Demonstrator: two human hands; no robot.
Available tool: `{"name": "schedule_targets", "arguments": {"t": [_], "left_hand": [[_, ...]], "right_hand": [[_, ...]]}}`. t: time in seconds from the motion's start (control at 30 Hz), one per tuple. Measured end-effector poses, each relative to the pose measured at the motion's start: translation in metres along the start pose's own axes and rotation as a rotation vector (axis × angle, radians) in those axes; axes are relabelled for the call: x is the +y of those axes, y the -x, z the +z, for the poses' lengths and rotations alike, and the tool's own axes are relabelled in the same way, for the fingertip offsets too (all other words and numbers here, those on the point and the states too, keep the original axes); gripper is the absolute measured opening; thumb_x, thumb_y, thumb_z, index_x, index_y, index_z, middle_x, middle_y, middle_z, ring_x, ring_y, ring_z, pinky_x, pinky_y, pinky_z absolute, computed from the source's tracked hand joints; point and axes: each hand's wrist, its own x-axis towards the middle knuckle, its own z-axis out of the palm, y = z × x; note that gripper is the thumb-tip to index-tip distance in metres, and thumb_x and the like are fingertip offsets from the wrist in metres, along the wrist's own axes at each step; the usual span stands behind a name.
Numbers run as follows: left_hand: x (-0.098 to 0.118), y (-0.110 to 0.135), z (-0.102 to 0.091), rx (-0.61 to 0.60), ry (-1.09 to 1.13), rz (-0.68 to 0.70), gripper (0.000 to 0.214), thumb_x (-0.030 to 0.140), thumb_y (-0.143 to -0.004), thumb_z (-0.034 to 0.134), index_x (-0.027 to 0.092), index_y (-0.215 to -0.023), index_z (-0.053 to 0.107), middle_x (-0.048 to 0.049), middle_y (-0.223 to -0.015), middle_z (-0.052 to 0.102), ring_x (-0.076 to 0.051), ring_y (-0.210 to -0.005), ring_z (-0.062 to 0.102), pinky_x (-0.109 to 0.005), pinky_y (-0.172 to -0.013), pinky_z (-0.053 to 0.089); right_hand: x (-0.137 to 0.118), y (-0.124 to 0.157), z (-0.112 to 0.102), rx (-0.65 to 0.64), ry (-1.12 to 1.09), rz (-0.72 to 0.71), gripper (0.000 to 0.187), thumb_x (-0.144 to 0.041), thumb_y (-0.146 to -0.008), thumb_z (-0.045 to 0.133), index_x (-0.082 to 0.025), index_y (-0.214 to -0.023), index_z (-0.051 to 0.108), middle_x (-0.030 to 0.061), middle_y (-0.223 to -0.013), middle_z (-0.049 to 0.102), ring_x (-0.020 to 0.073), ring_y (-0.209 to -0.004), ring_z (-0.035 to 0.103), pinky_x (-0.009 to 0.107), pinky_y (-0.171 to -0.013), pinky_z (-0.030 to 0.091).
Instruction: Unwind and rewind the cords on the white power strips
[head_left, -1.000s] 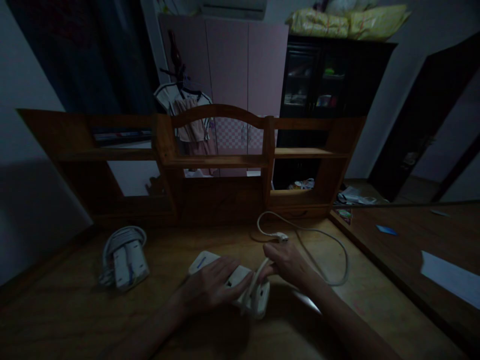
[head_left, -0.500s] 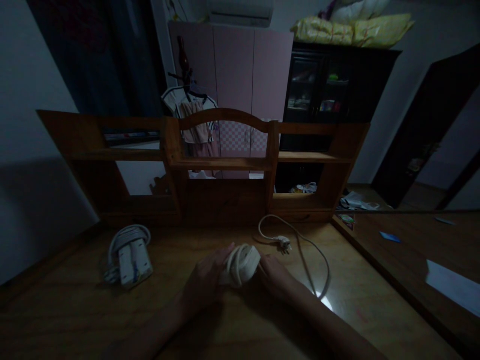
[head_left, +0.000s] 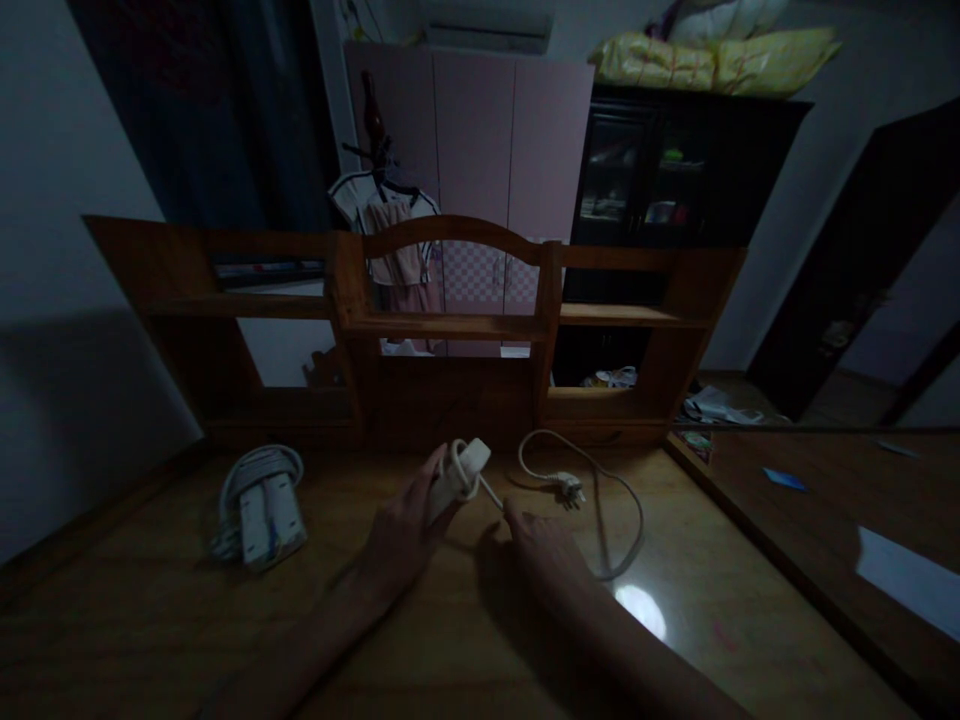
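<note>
My left hand grips a white power strip, tilted up above the wooden desk, with a few turns of its cord wrapped around it. From the strip a taut stretch of power cord runs to my right hand, whose fingers are closed on it. The loose cord beyond my right hand curves over the desk and ends in a plug with its prongs showing. A second power strip, with its cord bundled at one end, lies to the left, apart from both hands.
A wooden shelf unit stands along the back of the desk. On the right, a lower brown surface holds a blue card and a white sheet. A wall borders the left side.
My left hand has raised and tilted the power strip to the left. My right hand has drawn apart from it, stretching the cord between them. The loose cord loop on the desk has shortened.
</note>
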Motion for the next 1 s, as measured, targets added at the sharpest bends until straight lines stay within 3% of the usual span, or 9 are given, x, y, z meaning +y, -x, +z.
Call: {"name": "schedule_targets", "arguments": {"t": [0.1, 0.17, 0.27, 0.33, 0.43, 0.63, 0.8, 1.0], "left_hand": [[-0.007, -0.011, -0.008, 0.044, 0.078, -0.258, 0.06, 0.051, -0.088, 0.05, 0.025, -0.14, 0.032, -0.0112, -0.127, 0.057, -0.029, -0.106, 0.061, -0.036, -0.082, 0.05], [-0.015, -0.017, -0.013, 0.048, 0.177, -0.369, 0.058, 0.055, -0.086, 0.05, 0.023, -0.134, 0.04, -0.0109, -0.122, 0.06, -0.029, -0.106, 0.061, -0.038, -0.087, 0.047], [-0.026, -0.023, -0.019, -0.045, 0.366, -0.425, 0.057, 0.058, -0.085, 0.05, 0.019, -0.127, 0.05, -0.01, -0.122, 0.06, -0.027, -0.111, 0.058, -0.039, -0.097, 0.041], [-0.028, -0.024, -0.021, -0.138, 0.448, -0.433, 0.058, 0.059, -0.084, 0.05, 0.018, -0.124, 0.053, -0.0098, -0.122, 0.06, -0.027, -0.112, 0.057, -0.039, -0.1, 0.039], [-0.024, -0.023, -0.02, -0.246, 0.478, -0.404, 0.057, 0.058, -0.083, 0.049, 0.019, -0.124, 0.054, -0.0087, -0.123, 0.06, -0.027, -0.113, 0.056, -0.039, -0.1, 0.038], [-0.003, -0.017, -0.008, -0.296, 0.271, -0.34, 0.059, 0.059, -0.083, 0.05, 0.019, -0.126, 0.049, -0.0101, -0.112, 0.064, -0.028, -0.1, 0.062, -0.037, -0.088, 0.045], [0.027, -0.003, -0.005, -0.451, -0.005, -0.198, 0.053, 0.048, -0.089, 0.046, 0.026, -0.136, 0.037, -0.0078, -0.096, 0.069, -0.026, -0.083, 0.066, -0.032, -0.071, 0.047], [0.041, 0.018, 0.007, -0.436, -0.156, 0.05, 0.055, 0.041, -0.092, 0.046, 0.025, -0.141, 0.029, -0.0102, -0.114, 0.063, -0.024, -0.093, 0.064, -0.032, -0.077, 0.046]], "right_hand": [[-0.003, 0.002, -0.007, 0.167, 0.091, -0.075, 0.02, -0.013, -0.09, 0.054, -0.019, -0.109, 0.05, 0.0023, -0.077, 0.064, 0.0176, -0.056, 0.06, 0.029, -0.048, 0.025], [-0.005, 0.004, -0.011, 0.287, 0.123, -0.157, 0.016, -0.016, -0.092, 0.055, -0.018, -0.107, 0.05, 0.002, -0.076, 0.062, 0.0175, -0.059, 0.058, 0.029, -0.051, 0.027], [-0.007, 0.006, -0.016, 0.414, 0.124, -0.282, 0.003, -0.018, -0.093, 0.054, -0.018, -0.094, 0.051, 0.0007, -0.072, 0.058, 0.0165, -0.06, 0.055, 0.03, -0.057, 0.029], [-0.006, 0.008, -0.019, 0.479, 0.096, -0.338, 0.011, -0.021, -0.095, 0.053, -0.018, -0.084, 0.05, -0.0006, -0.068, 0.056, 0.015, -0.057, 0.051, 0.031, -0.058, 0.029], [-0.004, 0.009, -0.022, 0.596, 0.042, -0.388, 0.023, -0.025, -0.095, 0.053, -0.019, -0.074, 0.047, -0.0025, -0.061, 0.052, 0.013, -0.053, 0.046, 0.031, -0.057, 0.027], [-0.002, 0.01, -0.032, 0.786, 0.035, -0.486, 0.032, -0.024, -0.09, 0.061, -0.02, -0.064, 0.042, -0.0052, -0.052, 0.045, 0.0112, -0.048, 0.039, 0.031, -0.054, 0.024], [0.004, 0.014, -0.046, 0.847, 0.047, -0.527, 0.033, -0.018, -0.086, 0.062, -0.02, -0.061, 0.041, -0.0054, -0.051, 0.043, 0.0108, -0.048, 0.037, 0.031, -0.052, 0.023], [0.018, 0.014, -0.057, 0.832, 0.058, -0.601, 0.032, -0.019, -0.089, 0.06, -0.02, -0.061, 0.042, -0.0051, -0.053, 0.042, 0.0109, -0.05, 0.039, 0.031, -0.052, 0.025]]}}
